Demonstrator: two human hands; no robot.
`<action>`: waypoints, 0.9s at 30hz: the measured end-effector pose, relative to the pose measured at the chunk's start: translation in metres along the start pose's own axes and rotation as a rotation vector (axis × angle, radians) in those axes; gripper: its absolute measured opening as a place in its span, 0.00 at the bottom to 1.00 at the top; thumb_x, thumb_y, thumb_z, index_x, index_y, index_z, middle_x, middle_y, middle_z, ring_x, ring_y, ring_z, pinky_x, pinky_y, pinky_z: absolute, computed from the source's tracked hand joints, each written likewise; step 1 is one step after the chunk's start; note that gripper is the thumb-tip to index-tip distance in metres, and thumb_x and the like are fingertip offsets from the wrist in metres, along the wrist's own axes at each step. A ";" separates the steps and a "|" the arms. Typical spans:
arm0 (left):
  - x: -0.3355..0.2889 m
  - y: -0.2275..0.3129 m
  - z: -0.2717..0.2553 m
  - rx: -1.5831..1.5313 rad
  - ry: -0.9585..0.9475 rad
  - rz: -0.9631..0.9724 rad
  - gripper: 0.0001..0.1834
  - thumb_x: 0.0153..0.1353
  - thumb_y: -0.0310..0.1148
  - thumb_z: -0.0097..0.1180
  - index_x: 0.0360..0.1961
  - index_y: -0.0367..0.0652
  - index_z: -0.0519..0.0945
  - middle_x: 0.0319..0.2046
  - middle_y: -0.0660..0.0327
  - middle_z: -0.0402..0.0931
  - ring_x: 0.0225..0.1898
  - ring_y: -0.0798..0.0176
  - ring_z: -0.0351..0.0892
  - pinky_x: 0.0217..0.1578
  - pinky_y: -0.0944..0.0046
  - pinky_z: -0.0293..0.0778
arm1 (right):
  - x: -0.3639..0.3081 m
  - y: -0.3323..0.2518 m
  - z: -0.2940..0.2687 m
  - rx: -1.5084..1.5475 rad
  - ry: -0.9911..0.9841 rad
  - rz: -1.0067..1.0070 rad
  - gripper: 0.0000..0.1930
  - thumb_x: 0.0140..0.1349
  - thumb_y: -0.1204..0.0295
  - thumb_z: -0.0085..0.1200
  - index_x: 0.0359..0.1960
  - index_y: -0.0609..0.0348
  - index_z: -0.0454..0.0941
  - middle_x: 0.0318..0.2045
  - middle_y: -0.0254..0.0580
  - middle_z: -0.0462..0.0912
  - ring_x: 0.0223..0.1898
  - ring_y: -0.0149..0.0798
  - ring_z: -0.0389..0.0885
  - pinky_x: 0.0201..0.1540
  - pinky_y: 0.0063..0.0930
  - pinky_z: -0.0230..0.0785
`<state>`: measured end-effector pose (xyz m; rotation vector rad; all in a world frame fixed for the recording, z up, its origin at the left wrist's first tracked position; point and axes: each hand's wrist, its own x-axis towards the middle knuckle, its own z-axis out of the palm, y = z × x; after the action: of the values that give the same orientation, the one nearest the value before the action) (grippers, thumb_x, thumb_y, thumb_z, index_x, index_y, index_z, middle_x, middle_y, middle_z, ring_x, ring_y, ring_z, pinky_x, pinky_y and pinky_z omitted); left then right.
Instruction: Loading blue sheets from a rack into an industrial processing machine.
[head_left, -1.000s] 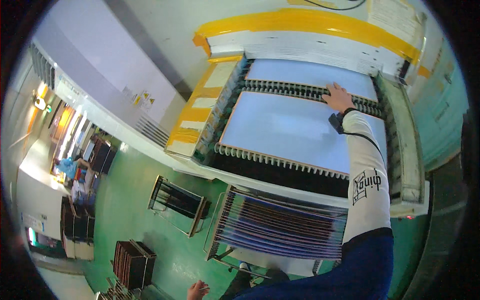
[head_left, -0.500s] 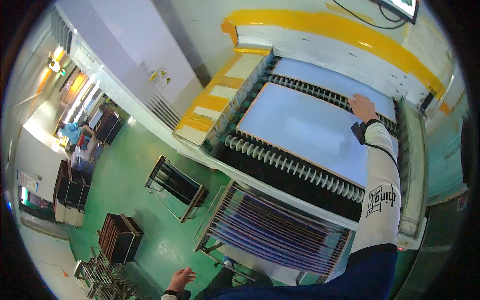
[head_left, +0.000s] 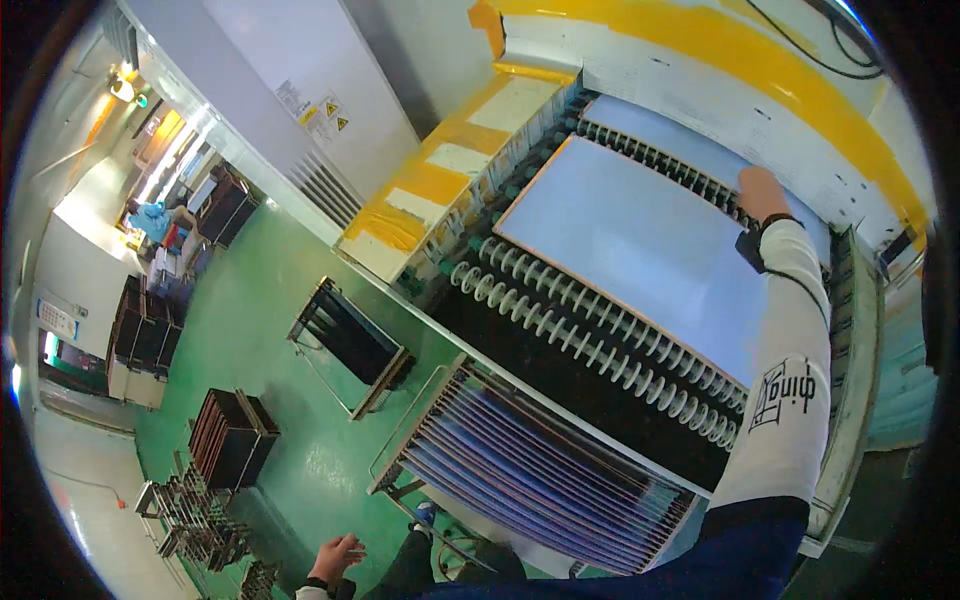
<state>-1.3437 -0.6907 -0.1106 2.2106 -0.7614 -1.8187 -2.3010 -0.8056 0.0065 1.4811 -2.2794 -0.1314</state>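
A light blue panel (head_left: 630, 240) with copper-coloured edges lies flat on the rollers of a conveyor machine. Behind it a second pale panel (head_left: 668, 128) goes in under the machine's white front. My right hand (head_left: 762, 193) is over the rollers between the two panels, at the nearer panel's far edge. Its fingers point away and are mostly hidden, so whether it grips the edge does not show. Low in the view, my left hand (head_left: 340, 557) hangs over the floor with loosely bent fingers and nothing in it.
Rows of ringed rollers (head_left: 560, 320) run along the machine's near side. Below stands a slotted rack (head_left: 540, 465) with several panels. Another rack (head_left: 350, 345) and a dark stack (head_left: 233, 440) stand on the green floor (head_left: 315, 455). A person in blue (head_left: 150, 220) is far left.
The nearer panel has moved farther in, baring another row of rollers at its near edge. My right hand has gone along with it, its fingers now less visible. The view has shifted somewhat.
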 end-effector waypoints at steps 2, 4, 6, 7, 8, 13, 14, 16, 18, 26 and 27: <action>0.000 -0.002 0.001 -0.022 -0.010 -0.010 0.17 0.62 0.40 0.49 0.41 0.34 0.72 0.34 0.55 0.77 0.32 0.60 0.78 0.31 0.65 0.73 | -0.001 -0.009 0.001 -0.031 0.007 -0.005 0.06 0.49 0.77 0.49 0.28 0.62 0.77 0.30 0.53 0.78 0.37 0.53 0.77 0.41 0.45 0.70; 0.000 0.000 0.002 -0.006 -0.019 0.013 0.17 0.62 0.40 0.49 0.41 0.34 0.72 0.34 0.55 0.77 0.32 0.60 0.78 0.31 0.65 0.73 | 0.001 -0.003 0.011 -0.051 0.083 -0.016 0.03 0.47 0.79 0.49 0.23 0.62 0.76 0.26 0.53 0.77 0.34 0.55 0.77 0.37 0.44 0.70; 0.000 0.001 -0.003 0.001 -0.032 0.034 0.17 0.63 0.40 0.49 0.42 0.34 0.72 0.35 0.55 0.77 0.32 0.60 0.78 0.31 0.65 0.73 | -0.003 0.001 0.015 -0.100 0.077 -0.002 0.03 0.47 0.79 0.49 0.22 0.61 0.76 0.25 0.53 0.77 0.33 0.54 0.77 0.36 0.44 0.70; -0.003 -0.004 -0.008 -0.003 -0.037 0.040 0.18 0.63 0.40 0.49 0.42 0.34 0.71 0.35 0.55 0.77 0.33 0.60 0.78 0.31 0.65 0.73 | -0.006 -0.003 0.013 -0.121 0.074 0.002 0.03 0.46 0.79 0.49 0.22 0.61 0.76 0.24 0.52 0.77 0.32 0.54 0.77 0.36 0.44 0.70; -0.002 -0.006 -0.012 -0.006 -0.040 0.046 0.18 0.63 0.40 0.49 0.42 0.34 0.71 0.35 0.55 0.77 0.33 0.60 0.78 0.31 0.65 0.73 | -0.006 -0.007 0.010 -0.142 0.070 0.007 0.03 0.46 0.79 0.49 0.21 0.61 0.76 0.24 0.52 0.77 0.31 0.53 0.78 0.35 0.44 0.70; 0.004 -0.018 -0.020 -0.007 0.024 -0.020 0.18 0.62 0.41 0.50 0.42 0.34 0.71 0.35 0.54 0.77 0.33 0.60 0.78 0.30 0.64 0.73 | -0.012 -0.022 -0.009 -0.106 0.134 -0.021 0.04 0.48 0.77 0.48 0.22 0.60 0.77 0.24 0.51 0.78 0.30 0.53 0.78 0.34 0.44 0.71; 0.007 -0.019 -0.018 0.000 0.032 -0.028 0.18 0.62 0.41 0.50 0.42 0.34 0.71 0.35 0.54 0.77 0.32 0.60 0.78 0.30 0.64 0.74 | -0.014 -0.020 -0.006 -0.106 0.157 0.006 0.05 0.49 0.77 0.48 0.22 0.60 0.77 0.25 0.52 0.78 0.31 0.53 0.78 0.34 0.44 0.70; 0.008 -0.019 -0.018 -0.001 -0.005 -0.010 0.18 0.62 0.41 0.50 0.42 0.34 0.71 0.35 0.54 0.77 0.33 0.60 0.78 0.30 0.64 0.74 | -0.020 -0.014 0.002 -0.107 0.104 0.045 0.05 0.49 0.76 0.47 0.23 0.59 0.77 0.26 0.51 0.78 0.31 0.51 0.79 0.33 0.42 0.71; 0.010 -0.020 -0.022 0.003 -0.049 0.006 0.18 0.63 0.41 0.49 0.42 0.34 0.71 0.35 0.54 0.77 0.33 0.59 0.78 0.30 0.65 0.74 | -0.024 -0.016 -0.001 -0.042 0.098 0.035 0.07 0.53 0.72 0.45 0.25 0.59 0.77 0.28 0.49 0.78 0.33 0.50 0.79 0.33 0.43 0.70; 0.012 -0.004 -0.012 0.015 -0.069 0.040 0.18 0.62 0.40 0.51 0.41 0.33 0.72 0.35 0.55 0.77 0.32 0.60 0.79 0.31 0.65 0.73 | -0.042 -0.088 -0.031 0.314 -0.071 0.095 0.30 0.57 0.47 0.45 0.57 0.51 0.66 0.58 0.50 0.63 0.58 0.56 0.62 0.58 0.50 0.56; 0.011 -0.003 -0.009 0.018 -0.070 0.048 0.18 0.62 0.40 0.51 0.41 0.32 0.72 0.35 0.55 0.77 0.32 0.61 0.78 0.31 0.65 0.73 | -0.055 -0.116 -0.050 0.309 -0.143 0.096 0.32 0.57 0.45 0.45 0.60 0.49 0.62 0.62 0.48 0.58 0.61 0.56 0.57 0.59 0.54 0.52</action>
<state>-1.3327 -0.6951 -0.1193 2.1301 -0.8407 -1.8826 -2.1637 -0.7989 0.0015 1.5479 -2.5733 0.1556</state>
